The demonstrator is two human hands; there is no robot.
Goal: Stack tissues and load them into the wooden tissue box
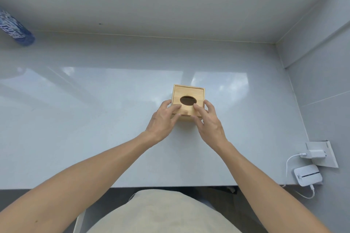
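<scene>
Centre of frame: wooden box (188, 100) sits flat on the white table (94, 119), lid (189, 91) on, oval hole (187, 100) facing up and dark, nothing poking out.

Both hands are on the near edge. Left hand (163, 117) comes in from lower left, fingers spread: index lies on the lid just left of the hole, another finger hooks the box's left side, thumb tucked vs the front face. Right hand (209, 119) mirrors it: index on the lid just right of the hole, other fingers by the right side, thumb low at the front. So each hand pinches the lid's near edge, top and front.

No tissues in view anywhere. Blue pack (16, 28) at upper left, well apart from the box; too blurred to say what's in it.

Step, as I read it: opening the box, i.e. very early, no stacking or loading done yet.

Next move prob needs the lid off or slid toward the body; can't tell from here if it slides or lifts. Even pull w/ both hands, else it may jam or the box skids on the glossy top. Then fetch tissues.

Lower right: charger (316, 154) in a wall socket and a white gadget (307, 175) on its cable, out of the way.
</scene>
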